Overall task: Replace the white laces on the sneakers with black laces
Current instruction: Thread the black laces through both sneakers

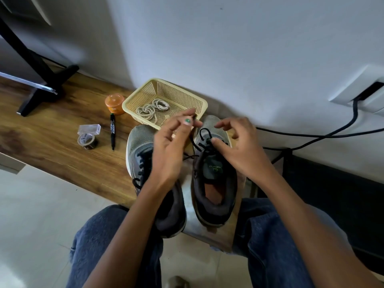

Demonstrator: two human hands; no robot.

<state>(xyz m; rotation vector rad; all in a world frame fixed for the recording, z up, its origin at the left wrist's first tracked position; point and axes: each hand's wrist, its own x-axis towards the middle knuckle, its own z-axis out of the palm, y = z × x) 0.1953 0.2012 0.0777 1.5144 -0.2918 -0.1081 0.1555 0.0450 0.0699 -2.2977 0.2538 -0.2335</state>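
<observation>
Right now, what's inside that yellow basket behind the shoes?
The basket holds coiled white laces. The left hand covers its near corner, so anything there is hidden.

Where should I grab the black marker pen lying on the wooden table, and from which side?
Take the black marker pen around the middle of its barrel, coming from above with fingers on its two long sides. It lies flat on the wooden table, with bare wood on both sides.
</observation>
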